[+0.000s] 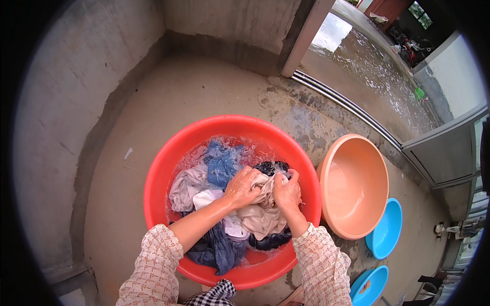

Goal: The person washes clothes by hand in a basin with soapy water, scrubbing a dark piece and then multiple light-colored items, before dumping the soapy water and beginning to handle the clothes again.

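A large red plastic basin (165,160) stands on the floor before me, holding soapy water and wet clothes. My left hand (242,187) and my right hand (288,191) both grip a wet beige garment (263,222), bunched up between them above the water. Its lower part spreads over the other laundry. Around it lie a blue cloth (222,164), a pale pinkish-grey cloth (188,187), a white cloth (206,198) and a dark blue garment (218,248). A black patterned cloth (271,167) shows behind my hands. Something black and shiny (270,241) lies near the front.
Right of the red basin, a peach plastic basin (356,187) touches or nearly touches it. Two blue basins (386,229) sit farther right; the nearer holds a small brownish thing (365,287). A metal door track (344,105) crosses the doorway. Concrete walls (84,76) rise left and behind.
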